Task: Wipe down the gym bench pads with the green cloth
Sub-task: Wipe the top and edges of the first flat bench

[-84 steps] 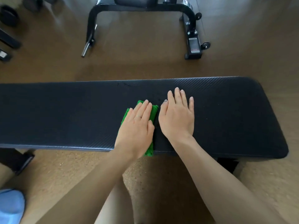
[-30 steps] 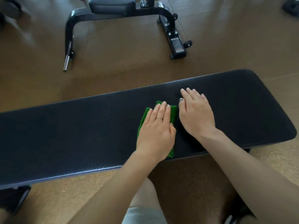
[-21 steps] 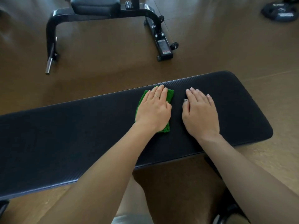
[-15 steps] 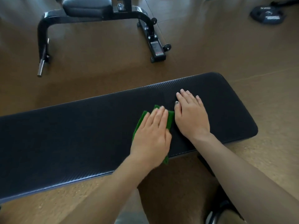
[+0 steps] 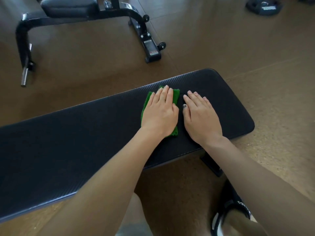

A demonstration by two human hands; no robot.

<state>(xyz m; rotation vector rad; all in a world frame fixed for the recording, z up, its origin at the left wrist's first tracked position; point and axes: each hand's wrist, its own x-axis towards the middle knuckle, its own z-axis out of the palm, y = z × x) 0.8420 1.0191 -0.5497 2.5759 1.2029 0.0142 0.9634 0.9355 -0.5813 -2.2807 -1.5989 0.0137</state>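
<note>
Fingers, left hand (image 5: 159, 113): straight and held together, pressed flat on the green cloth (image 5: 175, 95); a ring shows on one finger.
Fingers, right hand (image 5: 200, 116): straight, slightly spread, lying flat on the bare pad just beside the cloth; thumb nail dark.
Green cloth: folded, lying on the worktop under the left palm; edges show past the fingertips, along the left side of the hand and below the heel of the palm (most of it is covered). Its far end reaches nearly to the pad's far edge.
Worktop (image 5: 76, 133): long black gym bench pad with a fine ribbed texture, running from lower left to upper right; rounded end at the right, near both hands.
Second bench (image 5: 81, 16): black frame and padded seat on the floor beyond, well apart from the worktop.
Weight plate (image 5: 263, 6): dark, on the floor at upper right.
Floor (image 5: 221, 40): brown, cork-like speckle.
Shoe (image 5: 229, 206): black with white trim, lower right, beside a bare knee.
</note>
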